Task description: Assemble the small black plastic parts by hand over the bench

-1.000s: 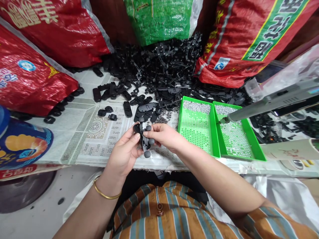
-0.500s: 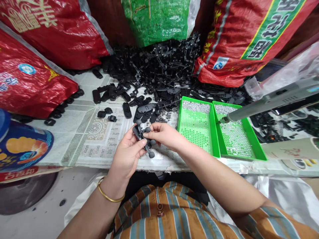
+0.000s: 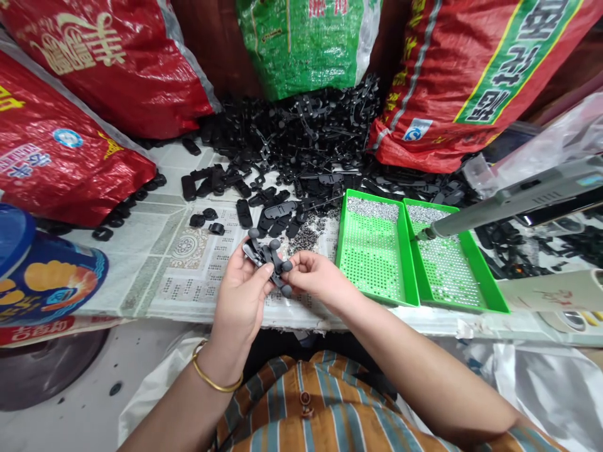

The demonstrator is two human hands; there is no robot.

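Note:
Above the table's front edge, my left hand [image 3: 247, 285] is closed round a black plastic part with round knobbed ends [image 3: 269, 257], its thumb pressed on the middle. My right hand [image 3: 313, 273] comes in from the other side, thumb and fingertips pinched at the part's right-hand knob. Whether a small piece is also between those fingertips, I cannot tell. Just beyond the hands lie flat black oblong plates [image 3: 277, 216] and dark small bits [image 3: 305, 238]. A few short black pieces [image 3: 207, 220] rest to the left.
Two green trays [image 3: 417, 295] with small metal pieces stand at the right, with a grey electric screwdriver [image 3: 494, 201] reaching over one. A heap of black parts [image 3: 301, 132] lies behind, among red sacks [image 3: 452, 94] and a green sack [image 3: 311, 50]. A blue tub [image 3: 51, 270] stands left.
My right hand has moved from the middle of the part down to its right-hand knob. The part is turned slightly in my left hand. The camera view has tipped up a little.

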